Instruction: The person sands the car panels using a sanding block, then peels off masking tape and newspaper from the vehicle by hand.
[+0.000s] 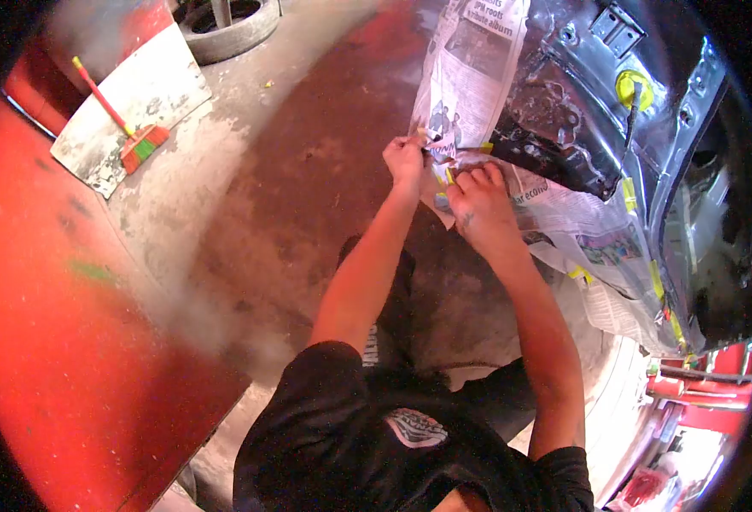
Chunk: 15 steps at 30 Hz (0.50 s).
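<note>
My left hand (405, 160) is closed in a pinch on the lower left edge of a newspaper sheet (472, 85), which hangs over the dark car body (555, 128). Beside it, my right hand (483, 205) has its fingers curled down against the paper near a small piece of yellow masking tape (449, 176). What lies under those fingertips is hidden. A second newspaper sheet (602, 243) runs right from my right hand along the lower edge of the bodywork, held at several spots by yellow tape (629, 194).
A red panel (77, 316) stands along the left side. A broom (141, 145) leans on a stained white board (150, 98), and a tyre (231, 32) lies on the concrete floor (308, 162). Red metal parts (700, 388) are at lower right.
</note>
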{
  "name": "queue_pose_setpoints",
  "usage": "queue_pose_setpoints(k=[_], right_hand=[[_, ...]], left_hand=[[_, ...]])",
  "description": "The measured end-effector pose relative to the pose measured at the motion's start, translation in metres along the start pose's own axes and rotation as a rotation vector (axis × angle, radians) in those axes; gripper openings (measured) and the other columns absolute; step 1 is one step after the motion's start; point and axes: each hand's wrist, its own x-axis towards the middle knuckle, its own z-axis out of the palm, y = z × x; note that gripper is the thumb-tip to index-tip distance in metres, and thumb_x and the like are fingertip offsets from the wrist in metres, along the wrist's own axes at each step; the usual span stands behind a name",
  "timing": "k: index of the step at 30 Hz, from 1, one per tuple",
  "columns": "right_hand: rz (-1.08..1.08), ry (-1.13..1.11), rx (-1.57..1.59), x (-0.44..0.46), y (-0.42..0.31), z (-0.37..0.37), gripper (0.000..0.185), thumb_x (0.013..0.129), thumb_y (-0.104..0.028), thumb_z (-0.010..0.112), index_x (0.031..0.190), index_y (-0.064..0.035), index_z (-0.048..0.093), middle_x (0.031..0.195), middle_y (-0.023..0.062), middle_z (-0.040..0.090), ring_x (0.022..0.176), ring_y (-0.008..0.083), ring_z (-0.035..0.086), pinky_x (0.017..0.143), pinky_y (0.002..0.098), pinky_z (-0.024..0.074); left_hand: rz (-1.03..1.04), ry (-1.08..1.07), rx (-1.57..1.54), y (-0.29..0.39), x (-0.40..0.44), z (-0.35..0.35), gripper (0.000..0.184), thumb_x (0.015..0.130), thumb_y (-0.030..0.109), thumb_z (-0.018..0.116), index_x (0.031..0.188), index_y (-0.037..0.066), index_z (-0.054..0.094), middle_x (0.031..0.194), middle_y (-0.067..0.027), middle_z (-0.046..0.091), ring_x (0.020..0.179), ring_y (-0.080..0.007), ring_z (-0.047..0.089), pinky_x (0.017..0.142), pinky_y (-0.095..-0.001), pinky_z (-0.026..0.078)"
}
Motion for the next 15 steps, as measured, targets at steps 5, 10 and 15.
queue_pose_setpoints(k=[5, 10, 15], right_hand=[[0.027, 0.136, 0.086, -0.003, -0.012, -0.002, 0.01, 0.072, -0.009, 0.065, 0.081, -0.0043, 0.064, 0.109, 0.0133, 0.061, 0.109, 0.0324, 0.056, 0.101, 0.0509, 0.0403], [-0.022, 0.097, -0.012, -0.019, -0.027, -0.015, 0.015, 0.081, -0.013, 0.059, 0.088, -0.0025, 0.066, 0.114, 0.018, 0.06, 0.12, 0.0377, 0.053, 0.11, 0.0591, 0.0324], [-0.032, -0.163, 0.03, -0.055, -0.037, -0.007, 0.02, 0.084, -0.017, 0.057, 0.093, -0.0038, 0.07, 0.105, 0.0169, 0.064, 0.113, 0.0369, 0.057, 0.112, 0.0627, 0.029]], left_hand=[[0.072, -0.007, -0.167, -0.02, -0.032, -0.036, 0.008, 0.082, 0.003, 0.066, 0.087, 0.003, 0.06, 0.08, -0.0061, 0.062, 0.07, -0.0153, 0.061, 0.059, -0.0305, 0.053], [0.023, -0.239, -0.076, -0.001, -0.091, -0.09, 0.007, 0.085, 0.001, 0.062, 0.091, 0.001, 0.059, 0.083, -0.0058, 0.062, 0.073, -0.0161, 0.064, 0.066, -0.0301, 0.057], [-0.128, -0.613, 0.264, 0.004, -0.118, -0.132, 0.013, 0.085, 0.0, 0.063, 0.096, 0.002, 0.058, 0.083, -0.0066, 0.062, 0.077, -0.0174, 0.065, 0.07, -0.0333, 0.058]])
